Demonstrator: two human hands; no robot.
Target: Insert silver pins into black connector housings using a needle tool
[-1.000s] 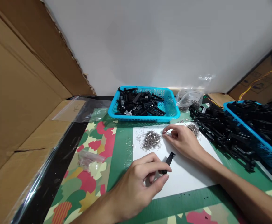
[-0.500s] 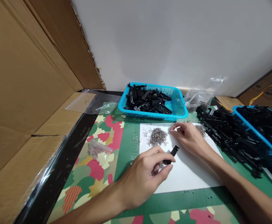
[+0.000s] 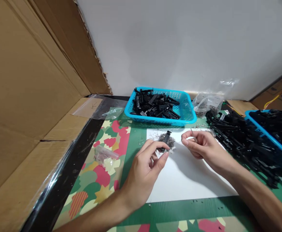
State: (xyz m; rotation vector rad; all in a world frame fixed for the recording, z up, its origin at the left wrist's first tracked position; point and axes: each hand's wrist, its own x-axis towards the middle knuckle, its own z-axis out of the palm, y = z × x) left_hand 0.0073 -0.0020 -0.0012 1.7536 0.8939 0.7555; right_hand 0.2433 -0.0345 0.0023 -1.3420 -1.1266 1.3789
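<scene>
My left hand (image 3: pixel 147 164) pinches a small, long black plastic part (image 3: pixel 166 138) between thumb and fingers. The part points up and away, over the pile of tiny metal springs (image 3: pixel 172 141) on the white sheet (image 3: pixel 179 180). To the right of that pile, my right hand (image 3: pixel 201 143) is closed with thumb and forefinger together. A thin metal tool (image 3: pixel 193 132) shows between its fingers; most of it is hidden. Whether the fingertips also pinch a tiny spring I cannot tell.
Behind the sheet stands a blue basket (image 3: pixel 160 121) with black parts. More black parts (image 3: pixel 242 145) lie heaped at right, beside a second blue basket (image 3: pixel 271 138). A clear bag (image 3: pixel 207 103) of metal bits leans at the wall. Cardboard (image 3: pixel 32 80) rises at left.
My left hand has moved left and away with the black part, now over the spring pile. My right hand has drawn slightly right and nearer, and has turned.
</scene>
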